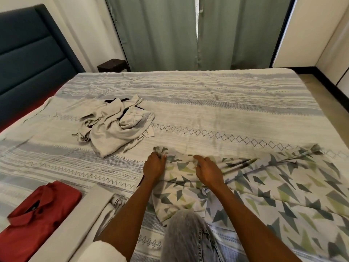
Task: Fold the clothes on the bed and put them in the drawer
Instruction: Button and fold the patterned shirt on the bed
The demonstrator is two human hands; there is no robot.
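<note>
A person's left hand (154, 166) and right hand (208, 172) pinch the patterned sheet (264, 186) mid-fold on the bed (207, 110); squaring its edges likely comes next.

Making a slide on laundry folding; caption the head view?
Both hands, left hand and right hand, grip the triangle-print cloth on the bed.

Soft, even indoor light, fairly bright, with a thin sliver of daylight through the gap in the curtains (197, 31). Faint shadows only under the crumpled beige clothes (115, 125) and along the forearms. Wide-angle bending at the edges, motion blur across the patterned cloth (283, 186) at right, grainy softness throughout.
</note>
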